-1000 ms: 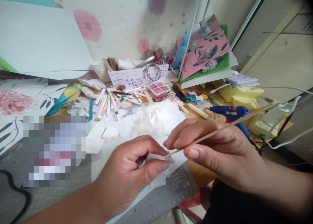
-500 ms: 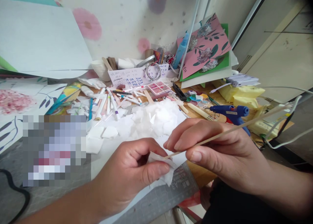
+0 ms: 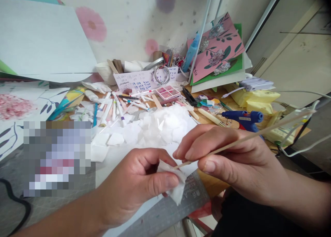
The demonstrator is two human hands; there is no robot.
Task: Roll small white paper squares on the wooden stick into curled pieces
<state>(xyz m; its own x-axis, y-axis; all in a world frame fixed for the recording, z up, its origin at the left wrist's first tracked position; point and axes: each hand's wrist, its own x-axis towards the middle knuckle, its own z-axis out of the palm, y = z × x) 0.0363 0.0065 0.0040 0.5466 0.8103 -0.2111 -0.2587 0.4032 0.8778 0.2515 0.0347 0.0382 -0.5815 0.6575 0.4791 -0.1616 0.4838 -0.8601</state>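
Note:
Between the thumb and fingers of my left hand (image 3: 144, 182) is pinched a small piece of thin white paper (image 3: 178, 190), creased, with a corner hanging down. My right hand (image 3: 230, 157) holds a long thin wooden stick (image 3: 248, 137) between thumb and fingertips. The stick slants down to the left, and its lower tip meets the white paper at my left fingers; the very end is hidden in the fold. Just beyond my hands lies a loose heap of white paper pieces (image 3: 165, 125) on a white sheet (image 3: 124, 152).
A blue glue gun (image 3: 244, 116) lies behind my right hand, near cables and a yellow pack (image 3: 261, 102). Several markers (image 3: 120, 109) and a pink palette (image 3: 167, 92) clutter the back. A grey cutting mat (image 3: 165, 218) lies beneath. Pink floral artwork (image 3: 219, 51) leans at right.
The white paper has turned slightly in my left fingers, its loose corner hanging lower. The stick's upper end has shifted a little right. Both hands keep their grip.

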